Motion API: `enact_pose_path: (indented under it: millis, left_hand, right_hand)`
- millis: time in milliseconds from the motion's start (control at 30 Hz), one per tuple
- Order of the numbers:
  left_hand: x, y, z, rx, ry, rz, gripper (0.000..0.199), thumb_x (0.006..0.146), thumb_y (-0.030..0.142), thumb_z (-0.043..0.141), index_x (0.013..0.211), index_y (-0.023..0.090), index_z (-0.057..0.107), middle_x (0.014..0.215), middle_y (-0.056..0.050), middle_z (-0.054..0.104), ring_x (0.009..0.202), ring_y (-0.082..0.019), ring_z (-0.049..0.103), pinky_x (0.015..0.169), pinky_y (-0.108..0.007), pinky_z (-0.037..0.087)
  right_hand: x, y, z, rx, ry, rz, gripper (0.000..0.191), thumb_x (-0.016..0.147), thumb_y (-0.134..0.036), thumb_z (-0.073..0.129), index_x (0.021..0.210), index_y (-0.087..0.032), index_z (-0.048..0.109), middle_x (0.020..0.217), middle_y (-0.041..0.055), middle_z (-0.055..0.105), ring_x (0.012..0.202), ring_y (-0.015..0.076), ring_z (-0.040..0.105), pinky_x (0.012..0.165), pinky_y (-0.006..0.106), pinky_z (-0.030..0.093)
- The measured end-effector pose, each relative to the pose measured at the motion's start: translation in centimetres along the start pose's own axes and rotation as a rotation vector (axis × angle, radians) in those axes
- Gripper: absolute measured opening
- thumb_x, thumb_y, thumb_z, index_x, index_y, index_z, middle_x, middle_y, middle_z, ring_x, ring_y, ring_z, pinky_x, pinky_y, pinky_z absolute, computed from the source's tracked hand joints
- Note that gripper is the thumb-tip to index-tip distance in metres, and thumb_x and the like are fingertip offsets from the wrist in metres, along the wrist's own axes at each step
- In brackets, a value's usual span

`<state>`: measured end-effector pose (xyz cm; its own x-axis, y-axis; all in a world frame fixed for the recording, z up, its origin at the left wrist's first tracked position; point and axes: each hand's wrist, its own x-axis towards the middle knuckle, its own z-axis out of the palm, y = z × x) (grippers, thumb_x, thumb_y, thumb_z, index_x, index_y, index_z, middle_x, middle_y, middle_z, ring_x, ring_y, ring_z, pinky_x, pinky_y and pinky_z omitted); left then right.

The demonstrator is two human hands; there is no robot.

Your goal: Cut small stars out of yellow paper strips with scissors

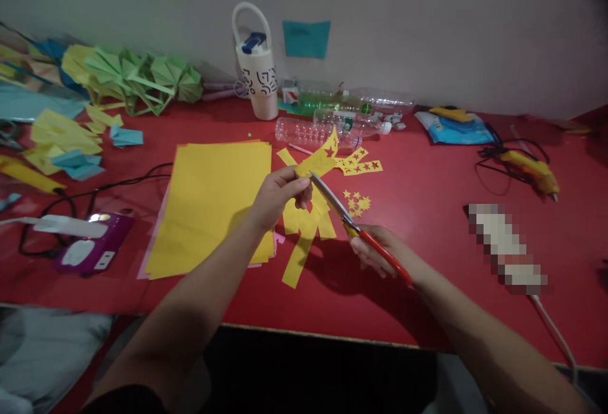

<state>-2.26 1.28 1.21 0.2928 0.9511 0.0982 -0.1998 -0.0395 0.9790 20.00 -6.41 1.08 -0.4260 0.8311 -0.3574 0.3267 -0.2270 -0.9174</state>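
Pinched in my left hand (280, 195) is a yellow paper strip (323, 159) with star-shaped holes toward its upper end. My right hand (375, 250) grips scissors (363, 230) with red handles, their blade tips touching the strip beside my left fingers. Small yellow paper stars (357, 204) lie in a cluster just beyond the scissors. Another punched strip (365, 166) rests behind them on the red table. Below my left hand, several plain yellow strips (301, 259) are spread out, partly hidden by the hand.
A stack of yellow sheets (213, 199) lies left of centre. Plastic bottles (318, 130) and a white tumbler (259, 78) stand or lie along the wall. A purple power strip (95, 246) is at left, a yellow glue gun (529, 170) at right, near a blurred-out device (506, 246) with a cable.
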Motion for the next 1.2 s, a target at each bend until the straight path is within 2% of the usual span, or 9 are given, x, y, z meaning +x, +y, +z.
enact_pose_path:
  millis: [200,467,633,767,967,1200]
  left_hand:
    - [-0.1,0.4,0.3,-0.017,0.063,0.04,0.018,0.071,0.028,0.064,0.062,0.018,0.053,0.054,0.004,0.059,0.043,-0.005,0.051,0.045,-0.02,0.044]
    - [0.0,0.4,0.3,-0.027,0.073,0.039,0.018,0.072,0.024,0.062,0.058,0.018,0.053,0.053,0.005,0.057,0.044,-0.004,0.05,0.045,-0.019,0.043]
    - [-0.1,0.4,0.3,-0.046,0.092,0.013,0.018,0.07,0.024,0.063,0.057,0.018,0.052,0.051,0.005,0.055,0.044,-0.004,0.048,0.043,-0.018,0.041]
    - [-0.1,0.5,0.3,-0.044,0.092,0.004,0.018,0.069,0.025,0.063,0.057,0.018,0.052,0.051,0.005,0.054,0.044,-0.004,0.047,0.043,-0.018,0.041]
    - [-0.1,0.5,0.4,-0.034,0.076,-0.002,0.018,0.069,0.025,0.063,0.055,0.018,0.053,0.052,0.004,0.054,0.044,-0.004,0.048,0.043,-0.019,0.041]
    - [-0.1,0.3,0.5,-0.02,0.067,-0.021,0.018,0.068,0.026,0.063,0.056,0.019,0.053,0.051,0.004,0.054,0.045,-0.005,0.047,0.044,-0.019,0.042]
  right_hand:
    - [0.0,-0.3,0.1,-0.023,0.009,0.047,0.05,0.079,-0.064,0.063,0.062,-0.024,0.038,0.041,-0.0101,0.038,0.031,0.005,0.036,0.033,0.02,0.032]
    - [0.2,0.1,0.0,-0.044,-0.007,0.047,0.05,0.08,-0.064,0.062,0.061,-0.024,0.038,0.04,-0.0095,0.038,0.031,0.0057,0.038,0.032,0.02,0.03]
    - [0.1,0.2,0.1,-0.03,-0.001,0.053,0.047,0.079,-0.061,0.063,0.062,-0.024,0.039,0.04,-0.011,0.037,0.03,0.0052,0.036,0.035,0.021,0.037]
    - [0.2,0.5,-0.1,-0.04,-0.001,0.059,0.046,0.081,-0.061,0.06,0.064,-0.023,0.04,0.041,-0.011,0.038,0.03,0.0054,0.037,0.036,0.021,0.038]
    - [0.2,1.1,-0.3,-0.035,-0.051,-0.006,0.051,0.082,-0.07,0.055,0.068,-0.023,0.042,0.04,-0.0115,0.04,0.032,0.0056,0.037,0.046,0.026,0.047]
    - [0.1,1.0,-0.3,-0.054,-0.044,0.01,0.054,0.08,-0.074,0.055,0.067,-0.023,0.043,0.041,-0.0107,0.041,0.031,0.006,0.038,0.045,0.026,0.045]
